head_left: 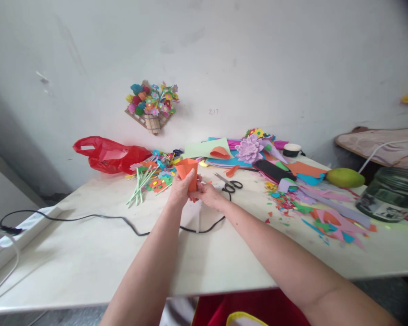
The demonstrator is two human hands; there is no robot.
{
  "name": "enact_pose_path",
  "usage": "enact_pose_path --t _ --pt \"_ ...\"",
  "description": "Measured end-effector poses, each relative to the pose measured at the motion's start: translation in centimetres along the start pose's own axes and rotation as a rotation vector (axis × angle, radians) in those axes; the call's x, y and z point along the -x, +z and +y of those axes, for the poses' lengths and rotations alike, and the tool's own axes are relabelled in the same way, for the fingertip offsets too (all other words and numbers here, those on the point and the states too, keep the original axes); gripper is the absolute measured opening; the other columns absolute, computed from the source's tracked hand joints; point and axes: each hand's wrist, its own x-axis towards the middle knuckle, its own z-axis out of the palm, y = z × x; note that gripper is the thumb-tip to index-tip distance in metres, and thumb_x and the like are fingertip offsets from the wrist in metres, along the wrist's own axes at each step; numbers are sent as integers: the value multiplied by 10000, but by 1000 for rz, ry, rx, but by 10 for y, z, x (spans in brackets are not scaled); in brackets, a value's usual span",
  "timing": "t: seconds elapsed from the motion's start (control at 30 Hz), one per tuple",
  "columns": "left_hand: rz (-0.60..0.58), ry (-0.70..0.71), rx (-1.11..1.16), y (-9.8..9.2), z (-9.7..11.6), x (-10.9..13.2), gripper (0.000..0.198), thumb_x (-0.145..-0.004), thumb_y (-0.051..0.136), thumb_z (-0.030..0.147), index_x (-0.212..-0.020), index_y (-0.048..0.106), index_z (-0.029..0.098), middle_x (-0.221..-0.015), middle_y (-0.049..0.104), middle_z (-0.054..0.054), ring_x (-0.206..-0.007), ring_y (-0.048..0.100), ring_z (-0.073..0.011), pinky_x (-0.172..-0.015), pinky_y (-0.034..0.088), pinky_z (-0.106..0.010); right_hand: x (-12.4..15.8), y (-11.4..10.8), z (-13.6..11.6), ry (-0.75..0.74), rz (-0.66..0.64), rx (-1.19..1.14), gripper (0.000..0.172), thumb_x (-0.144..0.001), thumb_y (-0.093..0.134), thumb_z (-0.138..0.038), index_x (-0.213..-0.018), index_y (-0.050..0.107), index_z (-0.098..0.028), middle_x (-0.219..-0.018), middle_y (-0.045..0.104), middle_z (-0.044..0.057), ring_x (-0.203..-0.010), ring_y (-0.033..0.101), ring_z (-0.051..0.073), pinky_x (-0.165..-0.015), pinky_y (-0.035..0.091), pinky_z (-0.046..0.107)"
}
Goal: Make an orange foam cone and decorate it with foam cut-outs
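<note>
- Both hands meet above the middle of a pale bench (pixel 88 253), holding an orange foam cone (pixel 187 173).
- The left hand (pixel 179 188) has its fingers wrapped around the cone's side.
- The right hand (pixel 209 195) has its fingers pinched on the cone's lower tip.
- Black scissors (pixel 230 183) lie just right of the hands.
- A black cable (pixel 88 217) runs across the bench.
- Colourful foam scraps (pixel 313 208) are scattered to the right.

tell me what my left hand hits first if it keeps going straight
Past the orange folded paper cone it holds, the left hand would likely meet the pale green flat sheet near the wall, though depth is unclear.
</note>
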Motion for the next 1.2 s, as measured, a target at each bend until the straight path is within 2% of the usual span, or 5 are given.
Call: enact_pose_path --t 0.2,0.33,0.7,1.0,1.2 --pt "197 -28 47 -10 3 -9 433 -593 720 517 -747 561 145 -552 580 -17 -415 515 -111 -418 426 -236 1 -5 -4 43 49 -1 208 -655 704 -342 -681 628 -150 -658 647 23 -613 591 115 -629 471 262" --pt "160 -104 101 -18 5 -10 510 -602 671 604 -807 550 153 -569 576 -13 -411 498 -98 -463 447 -254 -4 -25 -5 66 228 88 247 -682 680 -376 -604 579 -165 -650 656 33 -575 592 124 -594 471 267" --pt "189 -199 93 -30 7 -10 538 -619 618 657 -810 531 162 -564 575 -14 -404 498 -99 -462 456 -257 2 -81 -14 5 531 1101 206 -807 483 -259 -835 676 -191 -835 698 64 -795 610 203 -663 404 285" --pt "269 -87 44 -36 10 -13 496 -573 705 575 -781 537 157 -569 562 5 -407 486 -88 -434 453 -237 9 -65 -30 17 87 1462 380 -674 557 -164 -1043 645 -140 -1069 648 137 -1048 529 289 -855 375 356" --pt "269 -102 106 -38 9 -15 507 -557 725 562 -784 531 153 -568 558 1 -421 489 -88 -429 420 -215 9 -60 -27 143 -28 1601 309 -774 525 -236 -1038 657 -148 -1111 608 157 -1104 483 308 -907 347 389"
